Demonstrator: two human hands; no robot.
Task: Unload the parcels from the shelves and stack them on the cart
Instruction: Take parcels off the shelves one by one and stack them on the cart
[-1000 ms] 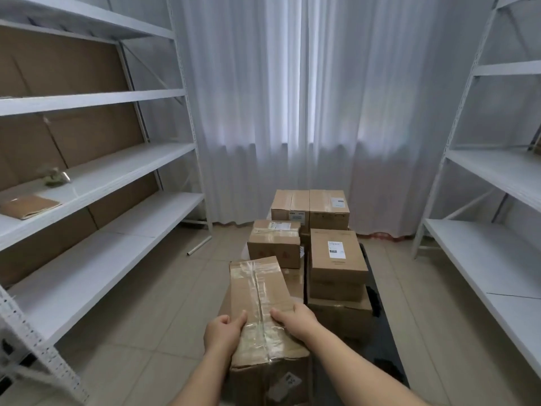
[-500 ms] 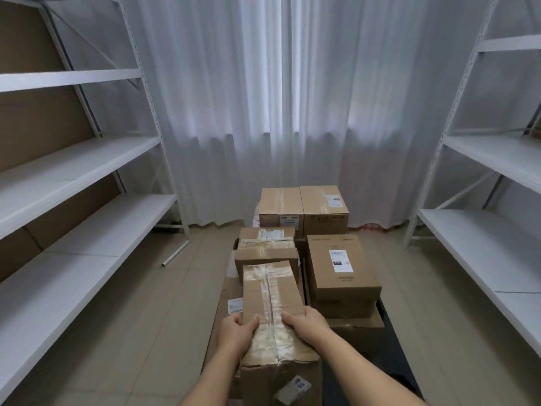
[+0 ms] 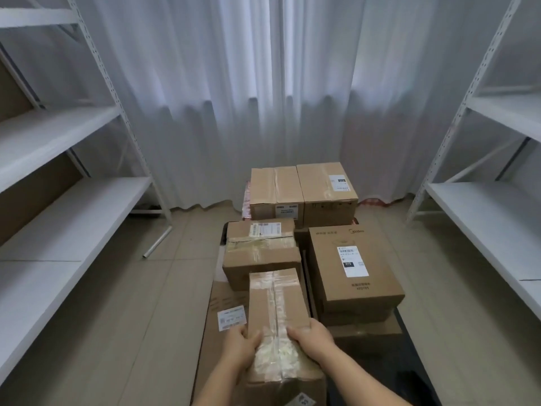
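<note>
While both hands grip the taped parcel (image 3: 278, 315), left hand (image 3: 240, 345) and right hand (image 3: 311, 336) curled over its near top edges, it hangs above the flat carton (image 3: 218, 341) at the cart's near end, just short of the labelled parcel (image 3: 260, 253). Placement is in hand; lowering squarely seems required next.

Held parcel (image 3: 278, 323) cut off at the bottom edge, near end out of view; cart (image 3: 409, 379) almost wholly hidden beneath stacked boxes, only a dark strip showing; label print on the large box (image 3: 355, 276) too small to read; both forearms cropped at the bottom edge.
</note>
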